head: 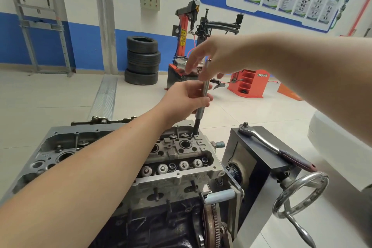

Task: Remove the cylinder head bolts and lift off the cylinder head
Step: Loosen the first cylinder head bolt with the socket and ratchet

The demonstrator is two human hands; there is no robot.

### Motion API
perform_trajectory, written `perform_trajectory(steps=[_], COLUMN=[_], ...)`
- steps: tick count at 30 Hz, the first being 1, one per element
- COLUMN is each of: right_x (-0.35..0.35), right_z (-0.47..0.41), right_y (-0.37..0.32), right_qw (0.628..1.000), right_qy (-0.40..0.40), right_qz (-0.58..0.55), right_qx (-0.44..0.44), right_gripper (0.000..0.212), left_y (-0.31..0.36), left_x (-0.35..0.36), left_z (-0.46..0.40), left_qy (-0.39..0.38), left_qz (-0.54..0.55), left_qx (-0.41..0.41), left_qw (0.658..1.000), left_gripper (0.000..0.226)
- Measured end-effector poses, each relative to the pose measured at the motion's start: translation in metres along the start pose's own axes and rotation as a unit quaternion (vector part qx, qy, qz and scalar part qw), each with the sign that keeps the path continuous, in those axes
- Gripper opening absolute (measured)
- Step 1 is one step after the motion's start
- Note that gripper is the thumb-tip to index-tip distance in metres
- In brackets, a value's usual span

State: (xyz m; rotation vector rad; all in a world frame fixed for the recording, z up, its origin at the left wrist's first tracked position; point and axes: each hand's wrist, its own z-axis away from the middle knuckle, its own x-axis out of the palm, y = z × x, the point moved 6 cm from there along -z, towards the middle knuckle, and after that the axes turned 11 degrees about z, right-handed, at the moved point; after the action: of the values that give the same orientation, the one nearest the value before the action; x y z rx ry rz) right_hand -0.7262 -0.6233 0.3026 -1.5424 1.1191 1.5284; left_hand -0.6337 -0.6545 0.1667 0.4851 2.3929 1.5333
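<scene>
The cylinder head (pixel 177 159) sits bolted on the engine stand, and the left hand (pixel 187 100) grips the extension bar (pixel 203 96) seated in a far-corner bolt hole. Right hand (pixel 209 56), fingers loose around the bar's top, should probably keep it plumb while spinning; the ratchet (pixel 267 145) lies nearby

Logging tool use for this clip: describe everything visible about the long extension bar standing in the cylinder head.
The extension bar is a slim, round, silver metal shaft with a darker socket end at the bottom. It stands nearly upright, leaning slightly, with its lower end seated in a bolt well at the far right corner of the cylinder head. The left hand grips its middle; the right hand is at its top end with fingers loosely spread, contact there blurred. No ratchet is attached to it.
</scene>
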Motion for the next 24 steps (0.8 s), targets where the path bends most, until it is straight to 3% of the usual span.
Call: perform_trajectory(steps=[1,4,5,8,11,13,16,17,18,20,22,24], right_x=[0.000,0.001,0.003,0.005,0.005,0.002,0.001,0.001,0.003,0.003,0.004,0.000], right_z=[0.000,-0.006,-0.007,-0.006,0.001,0.004,-0.004,-0.004,-0.005,-0.003,0.002,0.006], right_y=[0.000,0.002,0.000,-0.003,-0.001,0.000,0.007,0.005,0.003,0.000,0.003,0.005], right_qw=[1.000,0.976,0.968,0.988,1.000,0.999,0.990,0.983,0.979,0.990,0.998,0.999], right_qy=[0.003,0.038,0.043,0.013,-0.014,0.008,0.039,0.052,0.053,0.044,0.010,0.030], right_qz=[0.004,0.200,0.234,0.148,0.016,-0.032,0.099,0.151,0.178,0.124,0.046,-0.023], right_qx=[0.022,0.082,0.082,0.040,0.006,0.027,0.088,0.093,0.084,0.047,0.036,0.039], right_gripper=[0.014,0.056,0.055,0.015,0.035,0.010,0.056,0.059,0.050,0.020,0.024,0.017], left_y=[0.001,0.001,0.001,-0.002,-0.002,0.000,-0.001,-0.002,-0.003,-0.003,-0.003,-0.002], left_x=[-0.001,-0.005,-0.006,-0.004,-0.001,-0.001,-0.003,-0.004,-0.005,-0.003,0.000,0.001], left_z=[0.000,-0.002,-0.002,-0.001,0.001,0.001,0.000,-0.001,-0.001,0.000,0.002,0.003], left_qy=[0.014,0.050,0.053,0.014,-0.017,-0.004,0.036,0.040,0.037,0.009,-0.020,-0.024], left_qz=[-0.009,-0.051,-0.056,-0.018,0.003,-0.018,-0.048,-0.046,-0.039,0.000,0.035,0.026], left_qx=[0.004,0.012,0.008,-0.013,-0.015,0.001,0.003,-0.002,-0.008,-0.018,-0.030,-0.026], left_qw=[1.000,0.997,0.997,1.000,1.000,1.000,0.998,0.998,0.999,1.000,0.999,0.999], left_gripper=[0.031,0.032,0.030,0.022,0.025,0.022,0.026,0.025,0.023,0.018,0.021,0.022])
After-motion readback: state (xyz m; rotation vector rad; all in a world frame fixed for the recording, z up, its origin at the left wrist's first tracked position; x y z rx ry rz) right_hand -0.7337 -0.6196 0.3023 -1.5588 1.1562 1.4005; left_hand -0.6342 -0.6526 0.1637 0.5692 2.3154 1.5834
